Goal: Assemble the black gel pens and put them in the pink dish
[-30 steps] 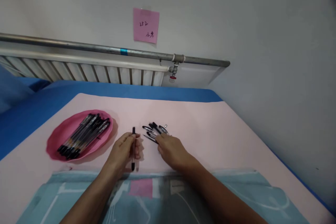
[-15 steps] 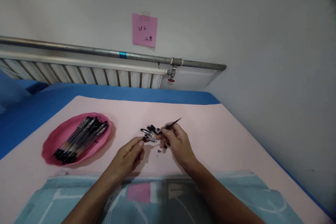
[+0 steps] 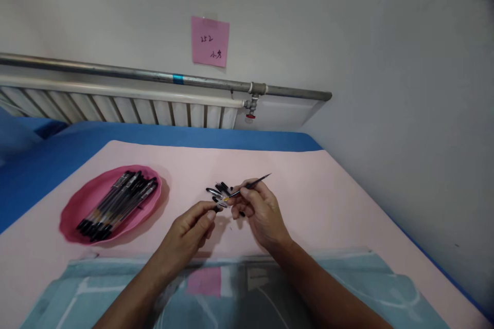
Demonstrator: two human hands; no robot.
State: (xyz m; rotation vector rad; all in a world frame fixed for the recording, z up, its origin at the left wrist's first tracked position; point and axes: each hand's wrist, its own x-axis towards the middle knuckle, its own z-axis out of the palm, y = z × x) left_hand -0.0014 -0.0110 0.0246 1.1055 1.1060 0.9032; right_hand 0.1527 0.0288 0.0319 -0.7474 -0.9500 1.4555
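Refill held between both hands, over the desk.
Right hand pinches the refill, tip pointing up and rightward, yellow end close to the left hand, which grips a small dark part, largely hidden. Pen parts lie just beyond; pens lie in the tray at left.

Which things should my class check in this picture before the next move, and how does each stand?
1. Right hand grips the refill: ok.
2. Refill's sharp end points away from the left hand: ok.
3. Refill joined to the small dark piece in the left hand: cannot tell, too small.
4. Pens lie inside the pink tray: ok.
5. Loose pen parts laid out neatly: not ok, they're jumbled.
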